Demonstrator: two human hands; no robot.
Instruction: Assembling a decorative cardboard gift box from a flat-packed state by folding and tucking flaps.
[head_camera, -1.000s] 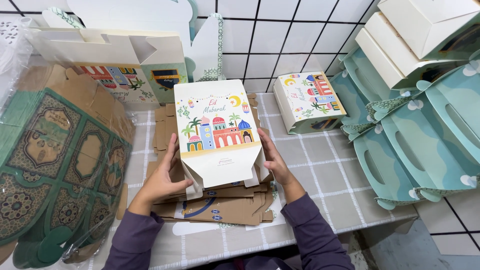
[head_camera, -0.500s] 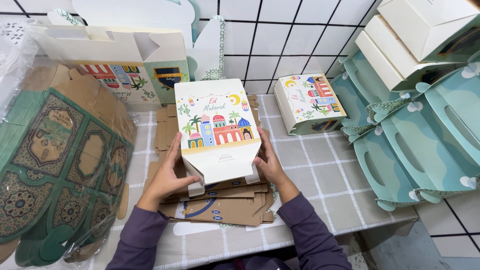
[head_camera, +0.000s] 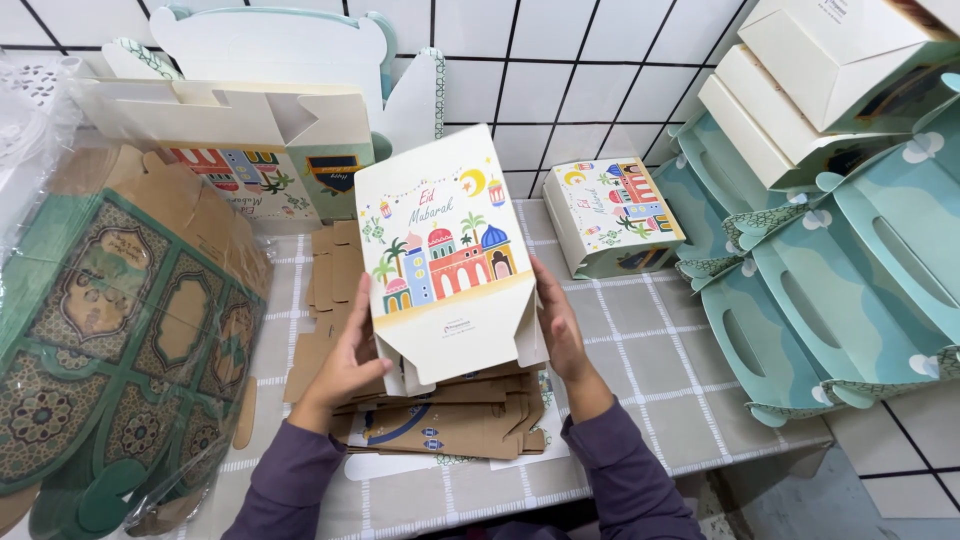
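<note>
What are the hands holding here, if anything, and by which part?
Both hands hold one cream printed gift box, partly folded. The left hand grips its lower left side edge, the right hand its lower right side edge, above a stack of flat brown cartons.

Between my hands I hold a cream carton (head_camera: 445, 255) printed with colourful domes above a stack of flat brown blanks (head_camera: 440, 415); a finished matching box (head_camera: 612, 218) stands right, teal handled cartons (head_camera: 850, 290) beyond, green wrapped packs (head_camera: 110, 340) left
</note>
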